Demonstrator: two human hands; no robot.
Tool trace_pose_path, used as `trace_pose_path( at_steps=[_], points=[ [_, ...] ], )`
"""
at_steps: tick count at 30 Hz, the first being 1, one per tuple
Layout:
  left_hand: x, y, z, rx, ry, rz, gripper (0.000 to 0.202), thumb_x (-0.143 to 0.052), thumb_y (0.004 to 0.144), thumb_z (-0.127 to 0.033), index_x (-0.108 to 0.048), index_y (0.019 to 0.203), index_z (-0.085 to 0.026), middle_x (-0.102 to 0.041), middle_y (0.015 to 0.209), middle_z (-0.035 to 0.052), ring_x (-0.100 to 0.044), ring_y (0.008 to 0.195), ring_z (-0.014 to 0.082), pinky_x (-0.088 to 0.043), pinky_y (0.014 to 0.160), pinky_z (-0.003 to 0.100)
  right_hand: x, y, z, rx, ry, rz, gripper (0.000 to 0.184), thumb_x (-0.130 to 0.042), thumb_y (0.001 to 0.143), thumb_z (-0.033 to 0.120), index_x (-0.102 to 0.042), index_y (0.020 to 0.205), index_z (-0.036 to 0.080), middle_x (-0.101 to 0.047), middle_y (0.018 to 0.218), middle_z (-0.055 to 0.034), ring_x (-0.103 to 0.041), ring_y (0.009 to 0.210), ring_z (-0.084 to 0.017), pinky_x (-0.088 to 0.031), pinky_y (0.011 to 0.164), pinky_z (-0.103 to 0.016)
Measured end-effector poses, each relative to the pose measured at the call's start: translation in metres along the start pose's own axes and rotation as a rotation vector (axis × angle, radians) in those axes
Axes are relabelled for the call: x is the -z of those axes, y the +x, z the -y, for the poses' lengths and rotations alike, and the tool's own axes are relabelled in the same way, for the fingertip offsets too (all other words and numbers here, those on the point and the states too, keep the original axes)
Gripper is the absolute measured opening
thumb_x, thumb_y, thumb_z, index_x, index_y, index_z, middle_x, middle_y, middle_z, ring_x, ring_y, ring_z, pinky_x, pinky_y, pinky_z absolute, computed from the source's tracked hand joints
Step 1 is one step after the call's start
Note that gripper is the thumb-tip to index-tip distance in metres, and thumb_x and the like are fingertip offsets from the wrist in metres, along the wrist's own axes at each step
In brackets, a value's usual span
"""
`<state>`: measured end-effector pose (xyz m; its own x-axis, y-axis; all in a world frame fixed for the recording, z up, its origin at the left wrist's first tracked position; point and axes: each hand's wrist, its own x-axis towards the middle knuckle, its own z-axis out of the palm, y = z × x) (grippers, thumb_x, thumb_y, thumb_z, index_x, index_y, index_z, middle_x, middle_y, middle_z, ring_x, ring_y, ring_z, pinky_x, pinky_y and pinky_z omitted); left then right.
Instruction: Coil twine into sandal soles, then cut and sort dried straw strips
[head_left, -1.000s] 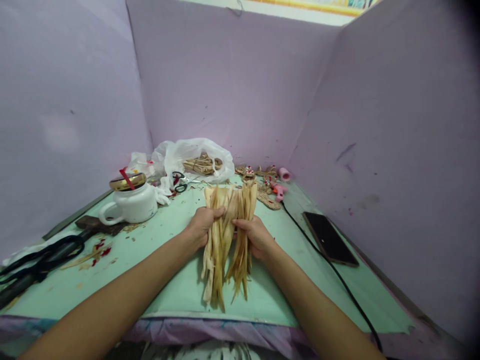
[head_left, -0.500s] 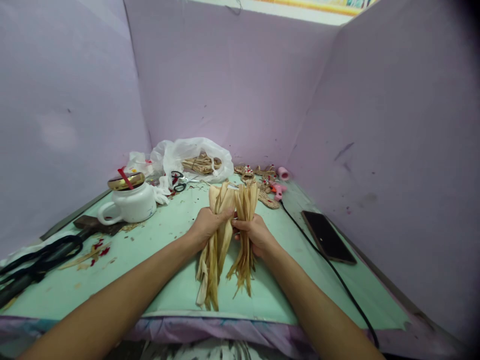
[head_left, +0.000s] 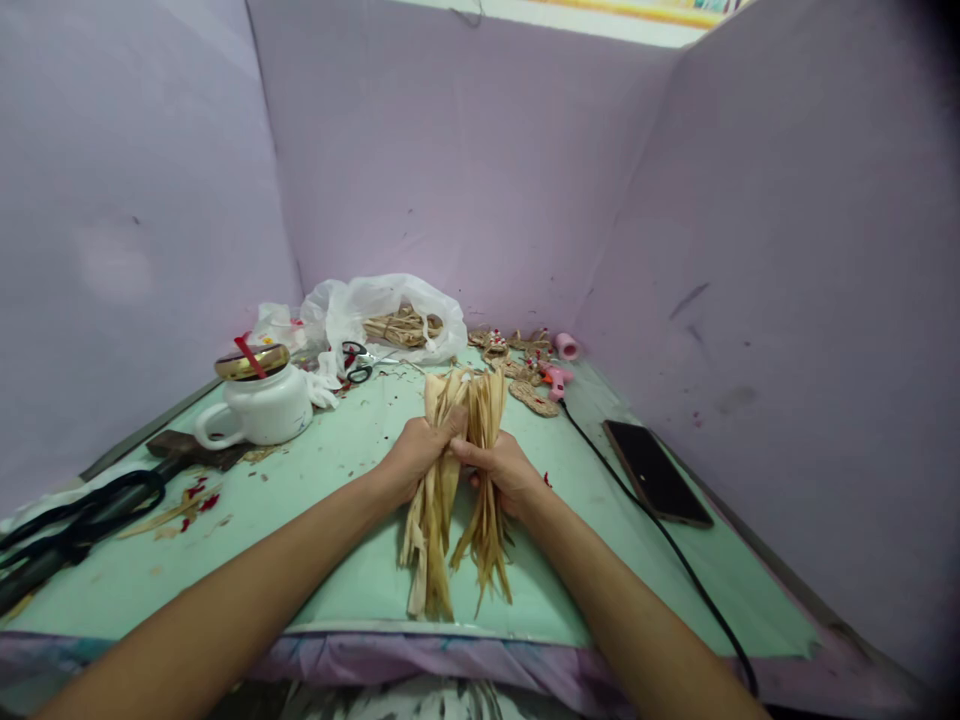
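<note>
Two bunches of dry, straw-coloured husk strips stand upright side by side over the front middle of the green table (head_left: 330, 570). My left hand (head_left: 420, 450) is closed round the left bunch of husk strips (head_left: 435, 540), its thumb lying across the front. Closed round the right bunch of husk strips (head_left: 489, 545) is my right hand (head_left: 504, 465), its thumb reaching toward the left bunch. The bunches touch near their tops, while their frayed lower ends hang apart. Most of the fingers are hidden behind the strips.
Left lie a white mug (head_left: 270, 410) with a gold lid, a hammer (head_left: 184, 450) and large black-handled scissors (head_left: 82, 520). Farther back are a plastic bag (head_left: 442, 345) of husk, small scissors (head_left: 360, 362), woven pieces (head_left: 532, 397) and a pink glue gun (head_left: 556, 380). A phone (head_left: 656, 475) and black cord (head_left: 675, 550) lie right.
The two bunches have come together at the top, the left one shifting slightly right and the right one slightly left. Both hands still grip them.
</note>
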<state>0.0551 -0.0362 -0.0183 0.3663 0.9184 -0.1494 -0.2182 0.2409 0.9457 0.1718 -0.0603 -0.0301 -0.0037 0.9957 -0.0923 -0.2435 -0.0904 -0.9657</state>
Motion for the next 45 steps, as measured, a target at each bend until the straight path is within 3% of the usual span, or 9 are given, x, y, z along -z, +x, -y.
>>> trace_pose_path(
  at_steps=[4, 9, 13, 18, 25, 31, 35, 40, 45],
  points=[
    [0.0, -0.003, -0.002, 0.02, -0.005, 0.06, 0.046, -0.073, 0.058, -0.047, -0.064, 0.08, -0.007, -0.065, 0.057, 0.0076, -0.059, 0.044, 0.0181, -0.05, 0.045, 0.03, 0.0, 0.004, 0.0, -0.021, -0.01, -0.093, 0.022, -0.072, 0.047, 0.015, -0.059, 0.065, 0.012, -0.056, 0.05, 0.0033, -0.046, 0.04, -0.007, -0.035, 0.035, -0.019],
    [0.005, -0.002, -0.007, 0.046, -0.029, -0.031, 0.036, -0.077, 0.046, -0.017, -0.064, 0.078, -0.006, -0.066, 0.056, 0.0074, -0.062, 0.049, 0.0219, -0.053, 0.051, 0.034, 0.005, 0.007, 0.003, -0.025, -0.001, -0.156, 0.02, -0.065, 0.047, 0.01, -0.061, 0.067, 0.011, -0.058, 0.05, 0.0022, -0.048, 0.039, -0.008, -0.038, 0.035, -0.019],
    [0.01, 0.0, -0.011, 0.073, -0.018, -0.088, 0.036, -0.07, 0.043, -0.007, -0.065, 0.079, -0.006, -0.067, 0.059, 0.0072, -0.065, 0.056, 0.0258, -0.054, 0.056, 0.037, 0.008, 0.008, 0.003, -0.028, 0.007, -0.176, 0.017, -0.064, 0.045, 0.008, -0.057, 0.06, 0.013, -0.054, 0.045, 0.0044, -0.046, 0.037, -0.008, -0.038, 0.034, -0.019],
    [0.012, 0.001, -0.013, 0.146, 0.029, -0.152, 0.033, -0.068, 0.044, -0.006, -0.065, 0.078, -0.006, -0.067, 0.059, 0.0082, -0.066, 0.06, 0.0292, -0.054, 0.058, 0.04, 0.01, 0.008, 0.005, -0.034, 0.021, -0.17, 0.018, -0.065, 0.044, 0.007, -0.054, 0.057, 0.013, -0.052, 0.044, 0.0053, -0.045, 0.037, -0.007, -0.039, 0.035, -0.02],
    [0.017, 0.007, -0.015, 0.13, 0.072, -0.275, 0.021, -0.064, 0.048, -0.007, -0.063, 0.069, -0.008, -0.066, 0.058, 0.0078, -0.065, 0.061, 0.0272, -0.055, 0.058, 0.039, 0.016, 0.013, 0.004, -0.043, 0.049, -0.198, 0.026, -0.068, 0.047, 0.007, -0.056, 0.069, 0.014, -0.055, 0.05, 0.004, -0.05, 0.044, -0.008, -0.039, 0.037, -0.018],
    [0.021, 0.01, -0.015, 0.12, 0.138, -0.31, 0.022, -0.065, 0.047, -0.006, -0.063, 0.069, -0.008, -0.066, 0.057, 0.0078, -0.064, 0.055, 0.0265, -0.053, 0.053, 0.038, 0.026, 0.017, 0.007, -0.05, 0.076, -0.208, 0.018, -0.069, 0.054, 0.015, -0.057, 0.067, 0.013, -0.057, 0.056, -0.0006, -0.05, 0.047, -0.008, -0.028, 0.032, -0.015],
    [0.02, 0.009, -0.014, 0.115, 0.158, -0.297, 0.022, -0.065, 0.047, -0.007, -0.064, 0.069, -0.008, -0.066, 0.058, 0.0078, -0.064, 0.054, 0.0267, -0.053, 0.053, 0.038, 0.027, 0.016, 0.007, -0.044, 0.069, -0.182, 0.023, -0.072, 0.054, 0.022, -0.059, 0.069, 0.012, -0.059, 0.059, -0.0015, -0.048, 0.049, -0.007, -0.027, 0.034, -0.015],
    [0.017, 0.006, -0.014, 0.121, 0.093, -0.208, 0.024, -0.065, 0.047, -0.006, -0.064, 0.071, -0.008, -0.066, 0.058, 0.0072, -0.065, 0.058, 0.0273, -0.054, 0.058, 0.039, 0.02, 0.014, -0.002, -0.023, -0.021, -0.085, 0.026, -0.074, 0.047, 0.017, -0.058, 0.067, 0.013, -0.053, 0.053, 0.0036, -0.043, 0.045, -0.007, -0.027, 0.036, -0.017],
    [0.017, 0.003, -0.016, 0.148, 0.019, -0.149, 0.028, -0.065, 0.046, -0.003, -0.065, 0.075, -0.007, -0.067, 0.059, 0.0078, -0.065, 0.059, 0.0275, -0.054, 0.059, 0.04, 0.016, 0.014, -0.005, 0.002, -0.056, -0.101, 0.021, -0.068, 0.046, 0.012, -0.053, 0.06, 0.014, -0.049, 0.052, 0.0053, -0.041, 0.043, -0.006, -0.027, 0.035, -0.018]
  ],
)
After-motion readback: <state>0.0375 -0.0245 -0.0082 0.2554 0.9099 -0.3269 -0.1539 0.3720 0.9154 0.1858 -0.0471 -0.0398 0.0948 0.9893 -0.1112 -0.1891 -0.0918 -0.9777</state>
